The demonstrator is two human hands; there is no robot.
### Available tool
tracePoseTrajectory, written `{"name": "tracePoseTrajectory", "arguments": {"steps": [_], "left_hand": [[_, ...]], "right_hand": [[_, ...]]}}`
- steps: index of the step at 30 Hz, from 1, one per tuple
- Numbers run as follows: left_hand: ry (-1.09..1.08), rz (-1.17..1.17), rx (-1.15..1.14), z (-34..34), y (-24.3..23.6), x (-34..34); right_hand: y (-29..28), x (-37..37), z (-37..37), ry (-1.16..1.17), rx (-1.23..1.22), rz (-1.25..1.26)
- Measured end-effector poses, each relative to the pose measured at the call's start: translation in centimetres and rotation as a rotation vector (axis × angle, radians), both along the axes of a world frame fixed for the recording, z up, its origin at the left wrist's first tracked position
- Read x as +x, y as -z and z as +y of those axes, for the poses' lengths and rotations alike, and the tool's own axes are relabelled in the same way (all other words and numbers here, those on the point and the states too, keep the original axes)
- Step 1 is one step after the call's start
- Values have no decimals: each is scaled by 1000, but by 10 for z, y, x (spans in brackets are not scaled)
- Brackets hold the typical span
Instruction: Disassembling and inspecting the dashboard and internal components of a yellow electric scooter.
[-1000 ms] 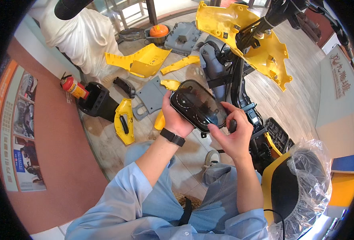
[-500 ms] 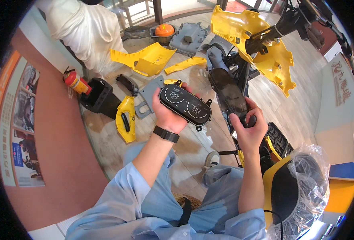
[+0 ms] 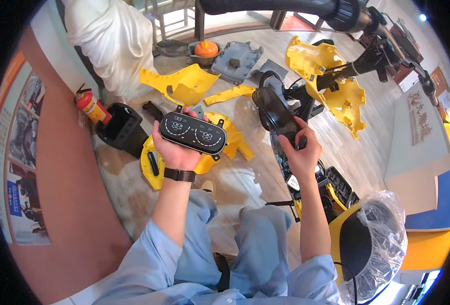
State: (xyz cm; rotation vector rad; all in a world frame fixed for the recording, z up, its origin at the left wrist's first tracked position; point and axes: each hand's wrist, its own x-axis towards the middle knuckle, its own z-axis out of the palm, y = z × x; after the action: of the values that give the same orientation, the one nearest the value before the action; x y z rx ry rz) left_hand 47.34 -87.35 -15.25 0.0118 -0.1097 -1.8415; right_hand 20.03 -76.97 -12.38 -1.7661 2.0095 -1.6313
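Observation:
On the open palm of my left hand (image 3: 177,152), which wears a black watch, lies a scooter instrument panel (image 3: 193,133), face up. It is black and oblong, with white dial markings and small mounting tabs; my fingers curl round its far edge. My right hand (image 3: 305,152) pinches the near end of a dark, glossy, see-through panel cover (image 3: 276,111). A short black end shows between those fingers, and I cannot make out whether it belongs to the cover. The two pieces are apart, the cover to the right of the instrument panel.
A partly stripped scooter stands at the right, with its handlebar (image 3: 347,15) and yellow front shell (image 3: 344,104). Yellow body panels (image 3: 192,84), a grey panel (image 3: 237,58) and a black bin-shaped part (image 3: 121,129) lie on the floor. A fire extinguisher (image 3: 90,107) is at left; a plastic-wrapped seat (image 3: 375,244) is near right.
Both hands have shifted left in the picture with their pieces, and the instrument panel is tilted less. The view has moved, so the handlebar now shows at the top.

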Motion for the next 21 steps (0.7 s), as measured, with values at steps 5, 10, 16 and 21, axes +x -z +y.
{"name": "tracePoseTrajectory", "arguments": {"steps": [5,10,16,21], "left_hand": [[-84,-38,135,3,-12,9],[18,56,7,12,5,12],[332,204,305,44,12,-35],[590,96,492,74,4,-74]], "right_hand": [[80,9,-17,-34,11,75],[172,13,-19,-71,58,34],[298,22,3,-51,222,-34],[372,30,30,83,473,-153]]}}
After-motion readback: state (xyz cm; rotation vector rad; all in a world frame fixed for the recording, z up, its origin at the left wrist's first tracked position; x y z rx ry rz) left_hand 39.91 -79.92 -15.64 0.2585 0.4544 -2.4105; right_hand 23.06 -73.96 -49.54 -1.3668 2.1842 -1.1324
